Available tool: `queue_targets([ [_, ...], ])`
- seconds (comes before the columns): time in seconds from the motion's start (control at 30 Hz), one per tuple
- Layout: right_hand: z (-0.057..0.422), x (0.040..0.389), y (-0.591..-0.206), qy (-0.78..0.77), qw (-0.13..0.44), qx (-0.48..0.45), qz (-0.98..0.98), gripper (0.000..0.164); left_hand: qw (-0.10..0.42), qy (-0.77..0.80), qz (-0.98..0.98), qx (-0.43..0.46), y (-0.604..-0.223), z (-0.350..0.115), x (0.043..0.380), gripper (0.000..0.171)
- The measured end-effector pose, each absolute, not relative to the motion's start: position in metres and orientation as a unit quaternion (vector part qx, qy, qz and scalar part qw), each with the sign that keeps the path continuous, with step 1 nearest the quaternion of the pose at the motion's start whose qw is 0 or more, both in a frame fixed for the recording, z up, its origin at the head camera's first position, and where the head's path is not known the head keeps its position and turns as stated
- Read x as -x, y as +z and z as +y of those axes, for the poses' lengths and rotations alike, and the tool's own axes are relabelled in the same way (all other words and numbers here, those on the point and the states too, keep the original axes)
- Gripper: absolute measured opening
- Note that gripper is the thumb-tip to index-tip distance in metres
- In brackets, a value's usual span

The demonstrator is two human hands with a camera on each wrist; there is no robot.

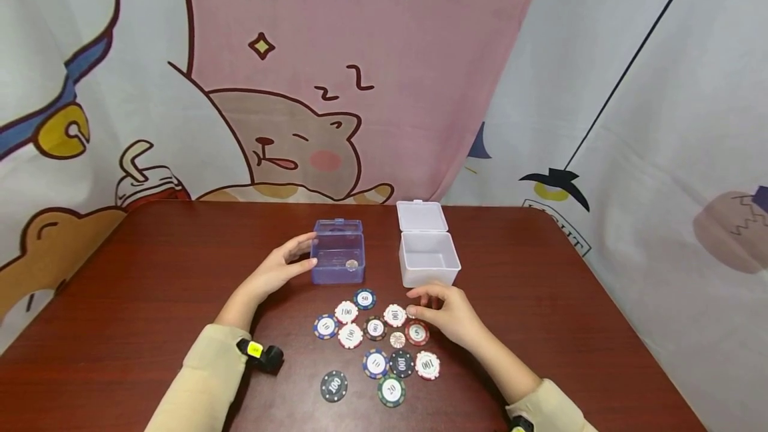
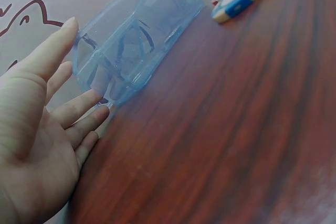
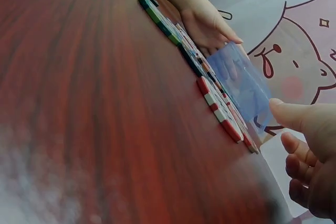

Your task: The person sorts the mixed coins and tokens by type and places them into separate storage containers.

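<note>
My left hand [image 1: 279,271] rests at the left side of a translucent blue box [image 1: 338,279], its fingers extended and the thumb near the front corner. The box's lid stands raised, and a small patterned coin [image 1: 351,265] lies inside. Over the right part of the chips, my right hand [image 1: 447,312] pinches another small coin [image 1: 411,311] between thumb and forefinger, mostly covered by them. Close by are a white 100 chip [image 1: 395,315], a red 5 chip [image 1: 417,333] and a loose coin [image 1: 397,339]. In the right wrist view the thumb [image 3: 289,115] shows above the chips.
A white box [image 1: 429,279] with its lid raised stands right of the blue one. Several poker chips are spread before them, among them a green 20 chip [image 1: 391,391] and a black 100 chip [image 1: 333,386]. Behind the brown table [image 1: 150,325] hangs a printed curtain [image 1: 420,72].
</note>
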State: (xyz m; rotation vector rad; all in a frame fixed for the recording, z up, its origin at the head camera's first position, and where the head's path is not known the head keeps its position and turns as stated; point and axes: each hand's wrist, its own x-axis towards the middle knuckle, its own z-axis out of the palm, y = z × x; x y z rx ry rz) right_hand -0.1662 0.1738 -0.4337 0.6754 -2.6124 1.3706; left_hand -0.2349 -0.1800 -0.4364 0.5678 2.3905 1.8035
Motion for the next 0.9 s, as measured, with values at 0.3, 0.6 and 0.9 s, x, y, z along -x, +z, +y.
queue_targets([
  [0.3,0.179,0.168,-0.440,0.425,0.053,-0.216,-0.877,0.020,0.045,0.593,0.782,-0.186,-0.442,-0.181,0.238,0.061],
  [0.6,0.180,0.169,-0.447,0.389,0.059,-0.220,-0.893,0.018,0.048,0.591,0.785,-0.183,-0.442,-0.180,0.237,0.062],
  [0.9,0.177,0.172,-0.443,0.364,0.061,-0.217,-0.904,0.011,0.049,0.592,0.784,-0.181,-0.442,-0.181,0.238,0.061],
])
